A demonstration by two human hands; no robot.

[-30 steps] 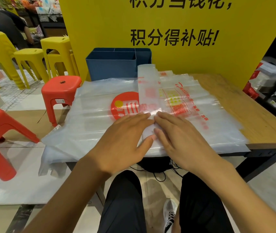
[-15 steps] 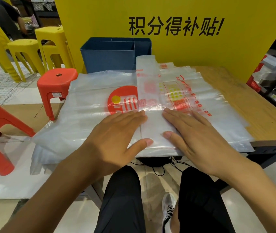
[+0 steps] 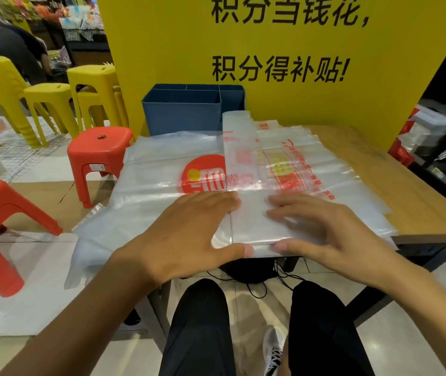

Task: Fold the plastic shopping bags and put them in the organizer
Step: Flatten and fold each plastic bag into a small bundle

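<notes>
A stack of clear plastic shopping bags (image 3: 159, 185) with red and yellow print covers the wooden table (image 3: 411, 191). On top lies one bag folded into a long narrow strip (image 3: 239, 158) that runs from the near edge toward the blue organizer (image 3: 181, 112) at the back. My left hand (image 3: 189, 234) lies flat on the strip's left edge, thumb at the near end. My right hand (image 3: 322, 229) lies spread flat on its right side, thumb at the near edge too. The strip's near end (image 3: 254, 223) shows between them.
A yellow sign board (image 3: 284, 63) stands right behind the table. Red stools (image 3: 99, 156) and yellow stools (image 3: 91, 85) are on the left, with plastic sheet on the floor. A person bends over at the far left. My legs are under the table's near edge.
My two hands have slid apart across the strip's near end, the left one leftward and the right one rightward. The strip now lies flatter between them.
</notes>
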